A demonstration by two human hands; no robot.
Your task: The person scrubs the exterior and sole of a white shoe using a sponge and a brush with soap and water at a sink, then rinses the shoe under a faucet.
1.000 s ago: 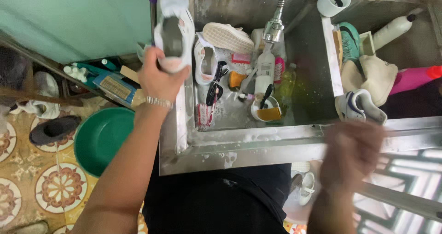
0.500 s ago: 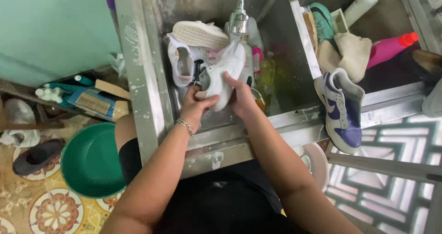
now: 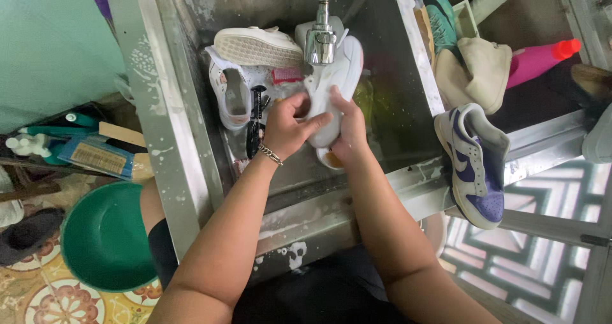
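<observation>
Both hands over the steel sink (image 3: 191, 171). Left hand (image 3: 287, 126) and right hand (image 3: 347, 132) hold one white sneaker (image 3: 335, 85) between them, directly under the chrome tap head (image 3: 320, 43). Left fingers clamped on the shoe's side from the left, thumb across its upper; right fingers wrapped round its lower end from the right. A thin bracelet (image 3: 271, 155) on the left wrist.

In the sink basin: a second white shoe (image 3: 229, 94) lying open side up at the left, another white shoe (image 3: 256, 46) sole up behind it, a black brush (image 3: 256, 123) just beside the left hand, a small pink item (image 3: 287, 75), suds on the basin floor.

On the right ledge of the sink: a purple-and-white sneaker (image 3: 472, 164) hanging partly over the front edge, a beige shoe (image 3: 481, 75), a teal shoe (image 3: 440, 21), a pink bottle with red cap (image 3: 542, 59).

On the tiled floor at left: a green basin (image 3: 102, 241), nothing visible inside it.
</observation>
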